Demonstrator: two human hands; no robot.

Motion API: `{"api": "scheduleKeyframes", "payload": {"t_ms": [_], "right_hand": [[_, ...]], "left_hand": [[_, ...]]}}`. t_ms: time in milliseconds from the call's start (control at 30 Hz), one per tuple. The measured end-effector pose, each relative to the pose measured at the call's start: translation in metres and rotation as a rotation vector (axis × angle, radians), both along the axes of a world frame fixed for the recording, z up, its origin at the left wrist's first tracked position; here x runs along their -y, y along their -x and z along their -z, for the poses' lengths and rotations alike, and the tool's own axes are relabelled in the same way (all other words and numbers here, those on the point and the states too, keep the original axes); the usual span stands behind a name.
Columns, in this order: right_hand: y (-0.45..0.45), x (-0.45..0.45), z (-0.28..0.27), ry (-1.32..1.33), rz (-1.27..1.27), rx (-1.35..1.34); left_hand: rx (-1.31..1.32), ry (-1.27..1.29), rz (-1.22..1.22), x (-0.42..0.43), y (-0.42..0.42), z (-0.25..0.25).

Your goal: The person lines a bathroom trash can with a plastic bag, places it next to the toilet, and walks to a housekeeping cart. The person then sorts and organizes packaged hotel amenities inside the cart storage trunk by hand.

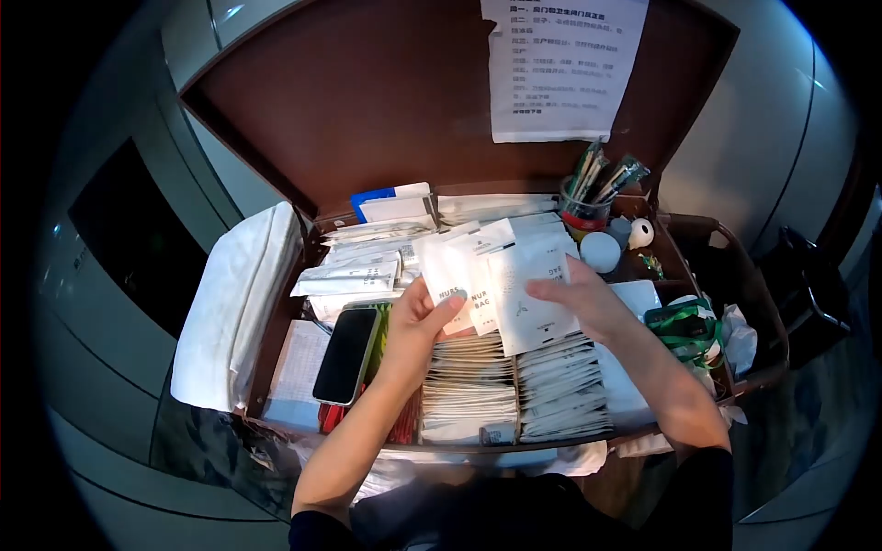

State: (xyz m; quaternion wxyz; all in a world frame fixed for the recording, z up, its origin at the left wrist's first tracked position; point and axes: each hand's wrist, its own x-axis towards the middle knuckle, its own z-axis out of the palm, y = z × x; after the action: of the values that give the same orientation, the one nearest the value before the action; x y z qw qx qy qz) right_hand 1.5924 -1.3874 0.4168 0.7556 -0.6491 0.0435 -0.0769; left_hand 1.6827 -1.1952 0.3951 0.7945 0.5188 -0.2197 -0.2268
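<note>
Flat white printed paper packets (524,323) fan out between the left fingers (444,315) and right fingers (551,292), both pinching them, thumbs on top.

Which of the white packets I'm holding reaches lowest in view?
The rightmost packet, pressed by the thumb of your right hand. Its bottom edge sits lower than those of the packets to its left, where your left hand grips.
</note>
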Motion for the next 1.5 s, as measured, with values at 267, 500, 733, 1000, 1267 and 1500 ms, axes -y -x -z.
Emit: {"api": "scheduleKeyframes", "payload": {"t_ms": [267, 500, 733, 1000, 1267, 1500], "right_hand": [[0.0, 0.028, -0.004, -0.128, -0.04, 0.062], [0.0, 0.008, 0.001, 0.004, -0.007, 0.126], [0.0, 0.021, -0.011, -0.09, 0.231, 0.175], [0.003, -0.001, -0.006, -0.183, 0.114, 0.139], [0.008, 0.021, -0.02, -0.253, 0.351, 0.349], [0.006, 0.043, -0.018, -0.339, 0.443, 0.339]], "left_hand": [[0.021, -0.013, -0.073, -0.007, -0.008, 0.005], [0.176, -0.115, -0.084, -0.001, -0.007, 0.009], [-0.002, -0.042, -0.024, -0.005, -0.006, -0.003], [-0.033, -0.045, 0.015, 0.002, -0.005, 0.003], [1.073, -0.938, -0.002, 0.006, -0.027, -0.049], [1.297, -1.009, -0.165, 0.002, -0.048, -0.014]]}}
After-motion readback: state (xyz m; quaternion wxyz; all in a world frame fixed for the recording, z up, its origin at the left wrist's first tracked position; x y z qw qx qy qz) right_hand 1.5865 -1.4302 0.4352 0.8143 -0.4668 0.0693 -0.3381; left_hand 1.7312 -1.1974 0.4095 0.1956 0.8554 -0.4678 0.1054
